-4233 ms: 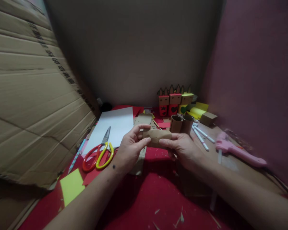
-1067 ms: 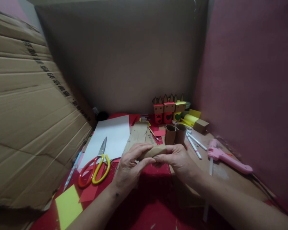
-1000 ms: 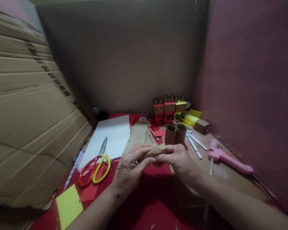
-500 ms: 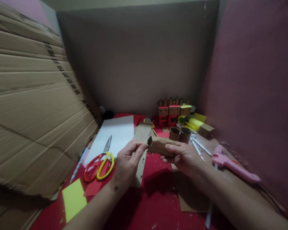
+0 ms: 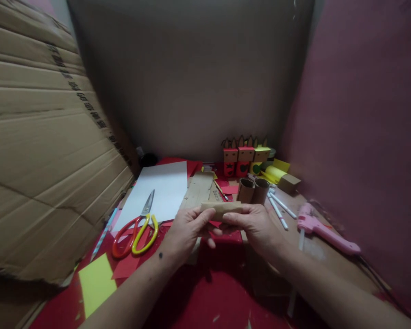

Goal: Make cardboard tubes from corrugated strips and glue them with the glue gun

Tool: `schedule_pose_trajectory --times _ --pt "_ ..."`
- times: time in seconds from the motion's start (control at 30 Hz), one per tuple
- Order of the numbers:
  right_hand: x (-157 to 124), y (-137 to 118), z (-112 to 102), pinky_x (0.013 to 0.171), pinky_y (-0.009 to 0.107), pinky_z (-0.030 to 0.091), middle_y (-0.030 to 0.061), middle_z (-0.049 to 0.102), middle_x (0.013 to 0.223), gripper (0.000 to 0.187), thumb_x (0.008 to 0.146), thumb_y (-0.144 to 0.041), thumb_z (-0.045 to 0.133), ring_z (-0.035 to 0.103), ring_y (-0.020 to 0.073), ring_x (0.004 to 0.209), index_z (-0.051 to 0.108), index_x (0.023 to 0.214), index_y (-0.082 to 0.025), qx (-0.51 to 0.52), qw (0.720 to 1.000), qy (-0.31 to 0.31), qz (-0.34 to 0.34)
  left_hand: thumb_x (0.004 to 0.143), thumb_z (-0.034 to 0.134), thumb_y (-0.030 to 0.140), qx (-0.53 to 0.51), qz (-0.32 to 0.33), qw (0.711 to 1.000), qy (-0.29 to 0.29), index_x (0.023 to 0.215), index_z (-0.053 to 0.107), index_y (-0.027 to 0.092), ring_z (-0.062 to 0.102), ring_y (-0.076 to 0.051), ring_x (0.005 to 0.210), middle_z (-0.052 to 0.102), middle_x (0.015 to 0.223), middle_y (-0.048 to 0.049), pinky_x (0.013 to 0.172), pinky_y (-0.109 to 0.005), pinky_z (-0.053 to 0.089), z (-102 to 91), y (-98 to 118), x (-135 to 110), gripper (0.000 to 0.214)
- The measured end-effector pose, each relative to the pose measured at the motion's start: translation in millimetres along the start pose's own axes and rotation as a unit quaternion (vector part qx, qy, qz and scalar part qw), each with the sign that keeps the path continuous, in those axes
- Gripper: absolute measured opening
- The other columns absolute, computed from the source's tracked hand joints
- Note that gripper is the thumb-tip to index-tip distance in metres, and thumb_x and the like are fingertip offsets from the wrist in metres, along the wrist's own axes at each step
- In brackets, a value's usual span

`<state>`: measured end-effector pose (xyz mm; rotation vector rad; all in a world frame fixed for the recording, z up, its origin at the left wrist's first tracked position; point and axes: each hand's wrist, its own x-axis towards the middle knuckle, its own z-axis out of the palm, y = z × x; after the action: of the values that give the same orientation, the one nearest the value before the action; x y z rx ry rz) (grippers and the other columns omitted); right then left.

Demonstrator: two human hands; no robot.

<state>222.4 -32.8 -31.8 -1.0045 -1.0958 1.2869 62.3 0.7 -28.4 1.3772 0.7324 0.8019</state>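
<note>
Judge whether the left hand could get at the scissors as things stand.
Probably yes: the scissors lie uncovered to the left of the left hand, though its grip on the brown cardboard piece would likely have to go first.

No word can be read for certain. Along the left edge of the surface point(image 5: 208, 292), the panel point(image 5: 30, 151) bears 1 slanting line of blurred black characters point(image 5: 76, 88), seemingly Chinese; toward the far edge, print on a scrap point(image 5: 215, 195) is too small to read.
</note>
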Motion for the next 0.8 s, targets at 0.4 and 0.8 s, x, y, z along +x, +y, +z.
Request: schedule_pose_trajectory --times 0.4,0.8 --pt "-0.2 1.6 -1.6 0.040 0.021 0.044 0.0005 0.064 0.061 0.015 0.069 -0.022 0.066 0.056 0.0094 0.042 0.068 0.082 -0.014 -0.017 1.000 0.000 -0.022 0.075 0.064 0.025 -0.077 -0.004 0.991 0.111 0.092 0.068 0.009 0.067 -0.015 0.056 0.071 0.066 -0.0071 0.053 -0.022 0.054 -0.4 -0.1 5.7 0.024" --pt "-1.2 -1.6 -1.5 0.038 0.020 0.045 -0.0003 0.062 0.053 0.019 0.073 -0.027 0.063 0.056 0.0102 0.040 0.067 0.086 -0.014 -0.033 0.999 0.017 -0.001 0.077 0.062 0.030 -0.064 -0.004 0.993 0.101 0.095 0.067 0.010 0.068 -0.017 0.061 0.072 0.078 -0.0092 0.053 -0.023 0.055 -2.9 -2.2 6.5 0.027"
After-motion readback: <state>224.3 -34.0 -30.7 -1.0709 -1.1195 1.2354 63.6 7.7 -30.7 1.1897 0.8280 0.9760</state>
